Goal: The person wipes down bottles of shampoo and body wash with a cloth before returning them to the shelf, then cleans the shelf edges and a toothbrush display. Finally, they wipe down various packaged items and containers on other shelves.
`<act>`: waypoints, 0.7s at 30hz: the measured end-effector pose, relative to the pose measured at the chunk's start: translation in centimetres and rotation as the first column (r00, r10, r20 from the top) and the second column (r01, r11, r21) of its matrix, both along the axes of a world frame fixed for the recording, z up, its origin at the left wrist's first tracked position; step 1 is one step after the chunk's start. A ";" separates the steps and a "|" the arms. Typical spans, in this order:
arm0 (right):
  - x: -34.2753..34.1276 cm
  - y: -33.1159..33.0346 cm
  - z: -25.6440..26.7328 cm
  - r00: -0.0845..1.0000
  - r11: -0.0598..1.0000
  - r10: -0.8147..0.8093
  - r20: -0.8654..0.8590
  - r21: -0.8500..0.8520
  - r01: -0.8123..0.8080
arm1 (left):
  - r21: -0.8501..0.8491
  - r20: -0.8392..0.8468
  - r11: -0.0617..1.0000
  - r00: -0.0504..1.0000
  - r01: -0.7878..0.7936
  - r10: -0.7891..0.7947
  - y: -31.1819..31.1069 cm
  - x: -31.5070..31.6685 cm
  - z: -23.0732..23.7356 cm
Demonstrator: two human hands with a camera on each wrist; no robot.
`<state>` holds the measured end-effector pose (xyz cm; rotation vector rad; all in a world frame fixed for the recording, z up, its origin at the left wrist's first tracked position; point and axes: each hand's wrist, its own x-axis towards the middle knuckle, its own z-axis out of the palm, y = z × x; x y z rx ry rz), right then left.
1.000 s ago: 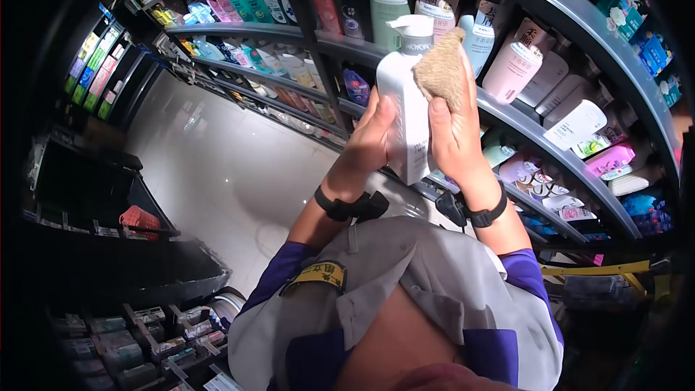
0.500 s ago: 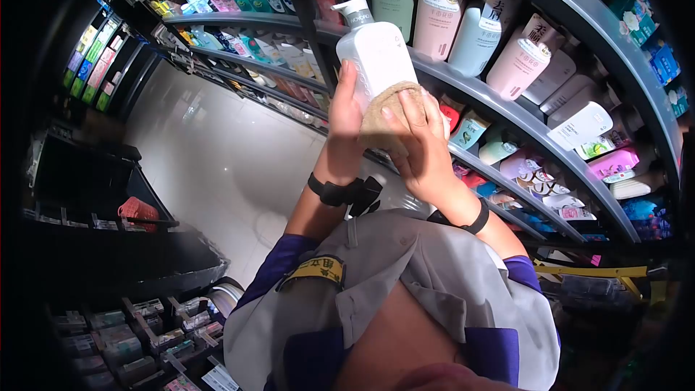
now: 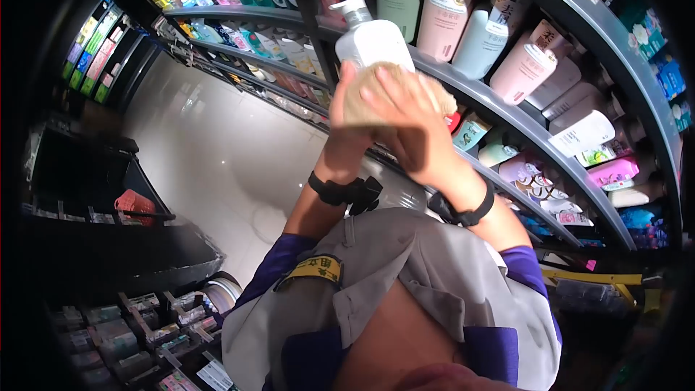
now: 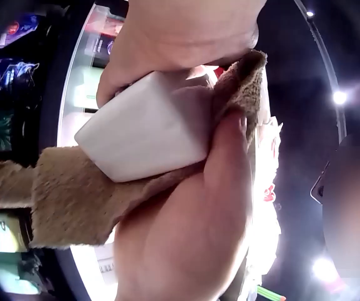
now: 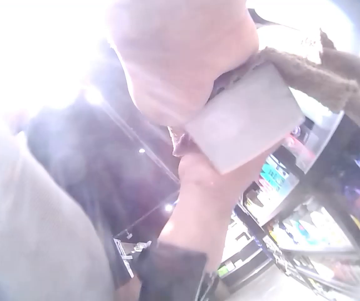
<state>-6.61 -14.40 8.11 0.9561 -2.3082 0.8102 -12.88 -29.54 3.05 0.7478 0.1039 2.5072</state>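
Bottle of white plastic w/ pump top [image 3: 374,42] is btwn your hands, long axis tilted, pump away from you, base twd you. L hand [image 3: 343,122] grips its side; R hand [image 3: 411,112] clasps tan fuzzy cloth [image 4: 67,194] vs its front. Both equally near.

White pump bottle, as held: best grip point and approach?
Probably the neck under the pump head, coming from the pump end: it's narrower than the body and exposed, while left hand, right hand and cloth crowd the lower part.
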 end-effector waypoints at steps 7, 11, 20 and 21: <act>1.0 0.8 -4.3 0.995 0.982 0.065 0.081 -0.180 -0.050 | -0.414 -0.119 0.655 0.751 -0.632 0.649 0.2 0.6 2.8; -0.1 0.5 -1.9 0.992 0.987 0.042 -0.120 -0.150 -0.060 | -0.500 -0.259 0.549 0.721 -0.669 0.643 1.3 2.7 4.9; 0.8 -1.0 2.0 0.997 0.990 -0.074 -0.013 -0.119 0.072 | -0.553 -0.244 0.551 0.754 -0.625 0.610 2.4 4.6 5.5; 1.0 -1.1 1.9 0.996 0.987 -0.086 0.032 -0.137 0.090 | -0.586 -0.363 0.428 0.695 -0.688 0.620 2.6 4.5 5.6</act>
